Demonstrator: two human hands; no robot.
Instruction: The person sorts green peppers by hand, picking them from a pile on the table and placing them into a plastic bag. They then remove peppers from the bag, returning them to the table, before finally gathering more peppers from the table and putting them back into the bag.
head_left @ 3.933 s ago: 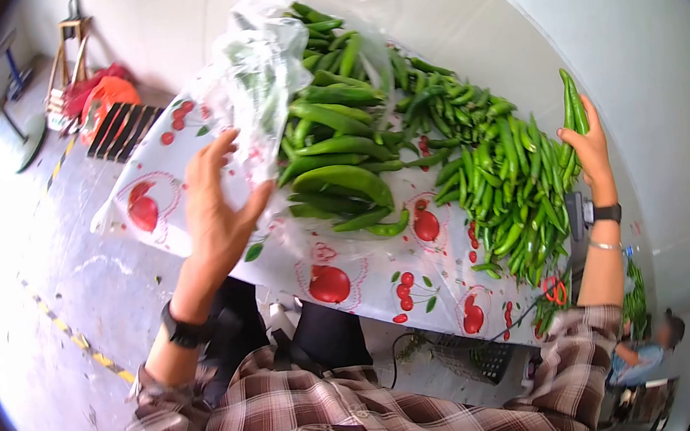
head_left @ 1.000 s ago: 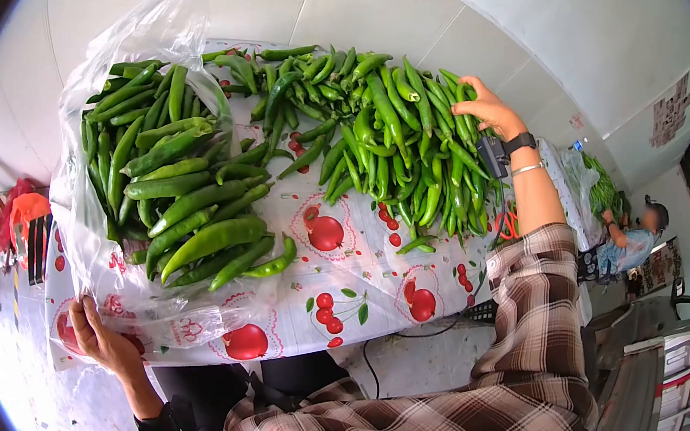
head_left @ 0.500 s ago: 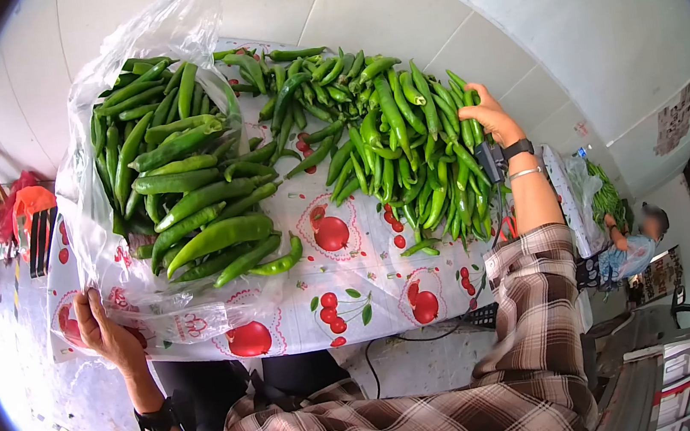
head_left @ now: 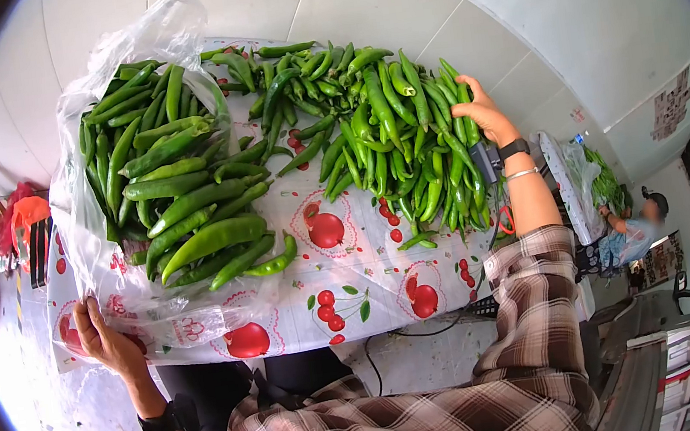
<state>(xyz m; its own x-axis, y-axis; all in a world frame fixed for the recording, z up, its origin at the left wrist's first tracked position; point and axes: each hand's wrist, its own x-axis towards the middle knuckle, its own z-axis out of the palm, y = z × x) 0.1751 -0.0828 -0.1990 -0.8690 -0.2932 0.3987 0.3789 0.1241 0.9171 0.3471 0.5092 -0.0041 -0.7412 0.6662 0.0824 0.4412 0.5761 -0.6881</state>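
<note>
At the lower left corner of the clear plastic bag (head_left: pixel 77 205), my left hand (head_left: pixel 110 335) pinches the bag's edge with closed fingers. Large green peppers (head_left: pixel 180 201) lie in and spill out of the bag's open side. My right hand (head_left: pixel 484 116) is at the right end of a heap of thinner green peppers (head_left: pixel 412 130), thumb and fingers apart, touching or very near the outermost ones. Whether it grips any is hidden. Both piles lie on a table with a fruit-patterned cloth (head_left: pixel 359 257).
A white tiled wall (head_left: pixel 388 3) runs behind the table. At the right, another person (head_left: pixel 637 240) stands by a second table with green vegetables (head_left: pixel 608 183). An orange bag (head_left: pixel 28 216) and a rack are at the far left. A dark cable (head_left: pixel 372 367) hangs below the table.
The view has shifted slightly, so the piles appear a little further left. My right hand has moved slightly left with the edge of the heap. My left hand stays at the bag.
</note>
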